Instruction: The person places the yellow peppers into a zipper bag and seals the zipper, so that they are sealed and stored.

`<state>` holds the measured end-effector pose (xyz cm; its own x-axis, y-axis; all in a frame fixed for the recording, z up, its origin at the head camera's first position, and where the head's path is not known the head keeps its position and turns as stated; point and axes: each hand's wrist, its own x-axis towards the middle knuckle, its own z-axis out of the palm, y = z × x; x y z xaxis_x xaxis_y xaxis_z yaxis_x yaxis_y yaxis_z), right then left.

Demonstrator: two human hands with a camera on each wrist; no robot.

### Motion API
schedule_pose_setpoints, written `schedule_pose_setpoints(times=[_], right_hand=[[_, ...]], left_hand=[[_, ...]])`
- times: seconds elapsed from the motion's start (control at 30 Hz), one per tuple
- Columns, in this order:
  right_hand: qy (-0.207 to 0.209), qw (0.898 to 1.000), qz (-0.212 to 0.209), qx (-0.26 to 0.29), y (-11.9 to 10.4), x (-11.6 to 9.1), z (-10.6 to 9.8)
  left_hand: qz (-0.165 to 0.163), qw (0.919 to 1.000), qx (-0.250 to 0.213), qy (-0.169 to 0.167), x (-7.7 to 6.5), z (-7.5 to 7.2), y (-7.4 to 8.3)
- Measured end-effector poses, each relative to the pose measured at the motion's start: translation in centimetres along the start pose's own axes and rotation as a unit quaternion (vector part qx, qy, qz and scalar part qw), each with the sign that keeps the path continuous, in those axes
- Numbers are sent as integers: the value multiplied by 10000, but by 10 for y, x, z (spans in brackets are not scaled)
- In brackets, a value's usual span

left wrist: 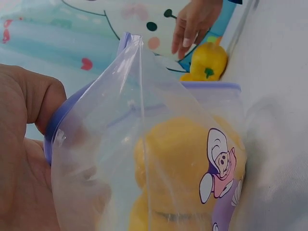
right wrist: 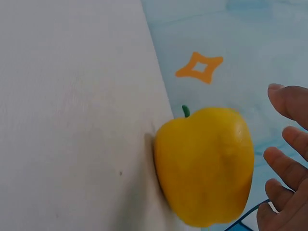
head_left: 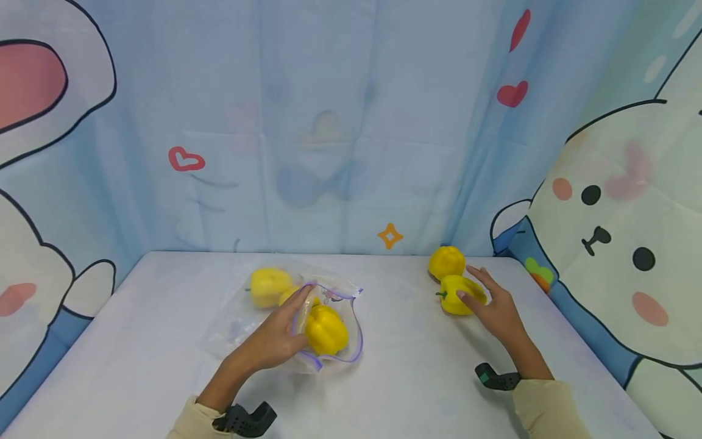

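A clear zip bag [head_left: 230,329] with a purple-edged mouth lies on the left half of the table. Its mouth faces right and stands apart; three yellow bell peppers show inside, one [head_left: 326,330] close to the opening. My left hand [head_left: 276,338] grips the bag's rim, thumb on one side and fingers on the other, as the left wrist view also shows. At the right, my right hand [head_left: 496,308] hovers with spread fingers over a yellow bell pepper [right wrist: 207,166] with a green stem. Another yellow bell pepper [head_left: 446,263] sits just behind that one.
The white table [head_left: 395,390] ends at a light blue printed curtain [head_left: 329,183] behind the peppers. Black wrist bands [head_left: 247,421] with cameras are on both forearms. A cartoon-printed cloth [head_left: 603,274] hangs along the right side.
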<state>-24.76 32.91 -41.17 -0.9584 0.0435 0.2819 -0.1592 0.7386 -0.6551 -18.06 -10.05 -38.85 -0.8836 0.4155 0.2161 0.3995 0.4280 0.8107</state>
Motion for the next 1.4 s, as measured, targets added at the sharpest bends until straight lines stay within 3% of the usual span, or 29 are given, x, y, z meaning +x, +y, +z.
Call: schedule_pose_setpoints(times=[0.57,0.97,1.4], right_hand=[[-919,9931,680,264,35,1,9],[-954,9945,338,261,40,3,12],[-885,9950,356,306,36,3,15]], left_hand=[[226,9997,-10,-82,2,0,-2],[116,9999,7,-22,2,0,-1],[119,9999,82,-26,1,1,-2]])
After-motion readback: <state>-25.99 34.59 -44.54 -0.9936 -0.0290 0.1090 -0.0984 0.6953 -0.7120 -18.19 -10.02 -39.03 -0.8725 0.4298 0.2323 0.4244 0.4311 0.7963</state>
